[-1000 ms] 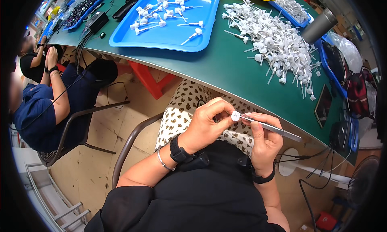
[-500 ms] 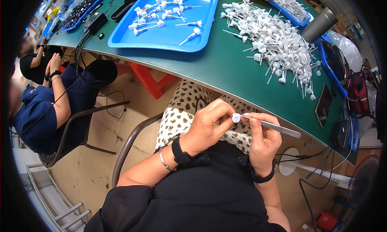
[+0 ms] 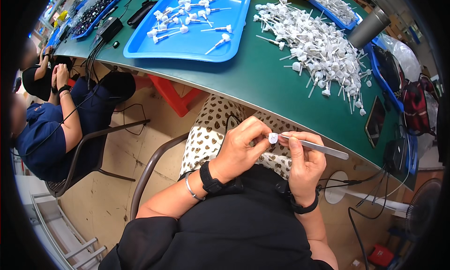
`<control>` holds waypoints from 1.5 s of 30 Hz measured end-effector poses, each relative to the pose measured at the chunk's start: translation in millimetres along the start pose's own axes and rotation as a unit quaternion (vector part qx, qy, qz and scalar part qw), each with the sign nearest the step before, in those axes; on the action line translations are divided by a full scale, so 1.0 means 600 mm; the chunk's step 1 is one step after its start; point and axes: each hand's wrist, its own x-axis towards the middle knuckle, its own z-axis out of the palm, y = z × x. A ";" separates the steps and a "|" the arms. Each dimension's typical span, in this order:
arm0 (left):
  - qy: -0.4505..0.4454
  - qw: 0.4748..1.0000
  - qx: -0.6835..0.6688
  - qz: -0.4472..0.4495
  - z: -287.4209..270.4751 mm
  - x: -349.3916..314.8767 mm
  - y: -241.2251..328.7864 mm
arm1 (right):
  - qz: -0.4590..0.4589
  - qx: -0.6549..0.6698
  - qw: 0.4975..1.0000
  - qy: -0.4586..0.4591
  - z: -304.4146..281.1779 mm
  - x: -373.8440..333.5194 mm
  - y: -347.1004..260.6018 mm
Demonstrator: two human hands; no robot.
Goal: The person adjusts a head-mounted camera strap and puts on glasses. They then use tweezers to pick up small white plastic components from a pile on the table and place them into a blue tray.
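Above my lap, my left hand (image 3: 244, 142) pinches a small white plastic piece (image 3: 273, 138) between thumb and fingertips. My right hand (image 3: 305, 164) is closed around metal tweezers (image 3: 323, 149). Their tip end points left and meets the white piece, though the exact contact is too small to make out. A large heap of white-headed parts with thin stems (image 3: 323, 54) lies on the green table beyond my hands. Several similar parts (image 3: 190, 16) are spread out in a blue tray (image 3: 183, 55) to the left of the heap.
The green table (image 3: 281, 106) edge runs just beyond my hands. A phone (image 3: 375, 121), a grey cylinder (image 3: 369, 28) and a black box with cables (image 3: 394, 156) are at the right. A co-worker in dark blue (image 3: 47, 134) sits at the left, near a red stool (image 3: 173, 95).
The view has shifted slightly. Both hands keep their grips; the white piece appears turned a little at the tweezers' tip.
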 end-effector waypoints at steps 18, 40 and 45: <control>-0.008 1.000 -0.023 -0.002 0.003 -0.008 -0.013 | -0.058 -0.160 0.983 -0.069 -0.013 0.009 -0.004; -0.030 0.989 -0.115 -0.083 -0.002 -0.004 -0.010 | -0.121 -0.155 0.978 -0.064 -0.002 0.009 0.003; -0.045 0.982 -0.139 -0.119 -0.004 -0.004 -0.009 | -0.050 -0.101 0.993 -0.040 -0.002 0.004 0.001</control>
